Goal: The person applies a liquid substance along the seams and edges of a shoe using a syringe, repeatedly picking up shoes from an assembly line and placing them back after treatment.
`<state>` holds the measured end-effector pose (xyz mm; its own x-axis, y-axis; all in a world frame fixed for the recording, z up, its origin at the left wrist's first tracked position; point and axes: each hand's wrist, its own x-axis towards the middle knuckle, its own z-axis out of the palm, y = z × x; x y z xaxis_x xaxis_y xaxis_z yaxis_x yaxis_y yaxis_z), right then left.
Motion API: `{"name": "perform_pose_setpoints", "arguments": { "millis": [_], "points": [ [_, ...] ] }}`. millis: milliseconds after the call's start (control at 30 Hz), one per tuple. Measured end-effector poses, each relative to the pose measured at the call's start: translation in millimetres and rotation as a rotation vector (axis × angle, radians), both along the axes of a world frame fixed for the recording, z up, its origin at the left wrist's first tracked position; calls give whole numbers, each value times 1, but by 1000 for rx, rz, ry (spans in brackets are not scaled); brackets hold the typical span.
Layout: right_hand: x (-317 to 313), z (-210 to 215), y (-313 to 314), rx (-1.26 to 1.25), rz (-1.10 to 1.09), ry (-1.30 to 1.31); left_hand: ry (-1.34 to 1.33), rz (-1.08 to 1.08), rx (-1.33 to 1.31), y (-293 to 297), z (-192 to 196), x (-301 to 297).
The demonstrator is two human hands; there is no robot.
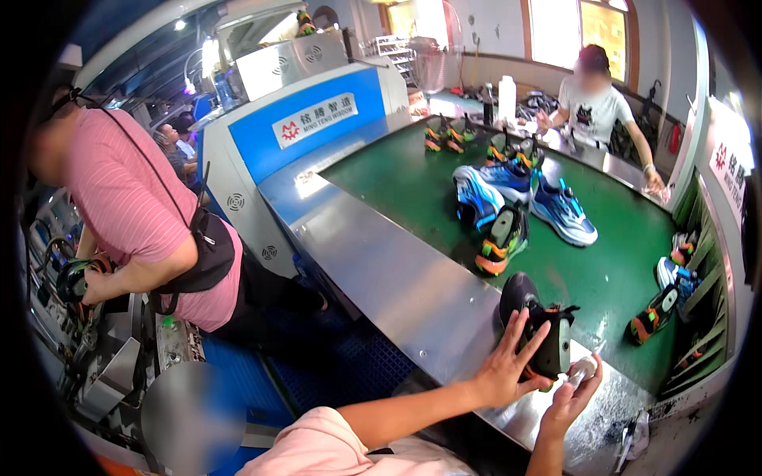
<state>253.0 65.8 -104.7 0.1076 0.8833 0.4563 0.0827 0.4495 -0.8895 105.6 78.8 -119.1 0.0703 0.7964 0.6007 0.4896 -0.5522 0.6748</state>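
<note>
Shoe (pixel 552 349) up front, dark with a touch of orange low down, right where the green belt (pixel 381 178) meets the metal ledge (pixel 377 274)! Left hand (pixel 504 369) is on it, fingers fanned wide against its side, not closed around it. Just beside, right hand (pixel 573 398) has its fingers pinched on a small whitish object (pixel 583 370), too blurred to name. The two hands are near each other, but apart.

Further up the belt, a black-and-orange shoe (pixel 502 240) sits near blue-and-white shoes (pixel 563 210), bunched close together. Over on the far side, a person in a white shirt (pixel 591 103) reaches one arm toward the belt's edge. Off to the left, a person in a pink striped shirt (pixel 139 178) grips something dark, side-on to the blue-and-white machine (pixel 309 131).
</note>
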Motion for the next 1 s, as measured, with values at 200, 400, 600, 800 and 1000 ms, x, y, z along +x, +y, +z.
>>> {"name": "perform_pose_setpoints", "arguments": {
  "millis": [200, 400, 600, 800, 1000],
  "points": [
    [39, -78, 40, 85, 22, -108, -76, 106, 46, 19, -48, 40],
    [38, -60, 34, 1, 4, -183, -121, 131, 74, 30, -58, 45],
    [85, -49, 14, -53, -96, -243, -132, 135, 137, 37, -41, 49],
    [97, -45, -3, -66, -115, -311, -98, 139, 124, 31, -36, 42],
    [89, -46, -25, -26, -136, -446, -44, 90, 133, 19, -30, 26]
  ]
}}
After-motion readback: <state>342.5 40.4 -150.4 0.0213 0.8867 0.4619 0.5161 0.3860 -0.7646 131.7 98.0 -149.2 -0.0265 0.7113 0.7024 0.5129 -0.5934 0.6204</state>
